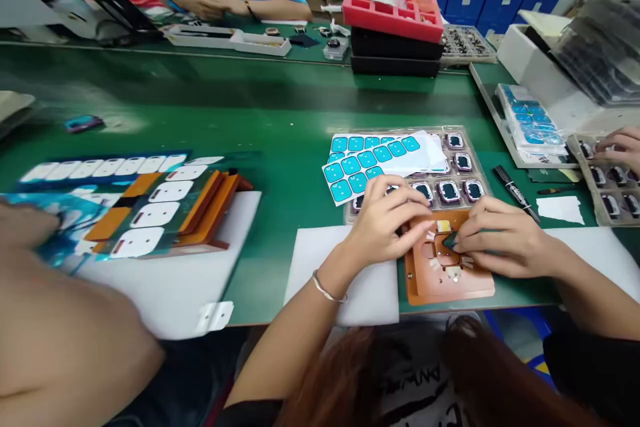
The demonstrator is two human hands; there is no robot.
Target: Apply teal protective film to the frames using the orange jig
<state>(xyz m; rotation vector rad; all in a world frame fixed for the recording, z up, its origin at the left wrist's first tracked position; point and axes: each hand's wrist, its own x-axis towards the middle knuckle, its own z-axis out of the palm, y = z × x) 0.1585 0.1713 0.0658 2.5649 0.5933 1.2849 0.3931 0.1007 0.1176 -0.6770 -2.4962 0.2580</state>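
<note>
An orange fixture plate point(450, 287) lies at the table's front edge, with a square recess and small metal parts at its centre. My left hand point(387, 223) is over the plate's upper left corner, fingers bent together; whatever they hold is hidden. At the recess, my right hand point(505, 237) pinches a small dark piece point(450, 241) between thumb and fingers. Behind both hands sits a clear tray point(479, 167) of square framed parts point(449, 191). Sheets of blue square stickers point(366, 160) rest across the tray's left part.
White foam sheets point(320, 267) flank the plate. A black marker point(515, 192) lies right of the tray. At left, another person's arm is beside an orange stand point(213, 213) with label strips. A red tray point(393, 17) tops black boxes behind. Other people's hands show at far right and back.
</note>
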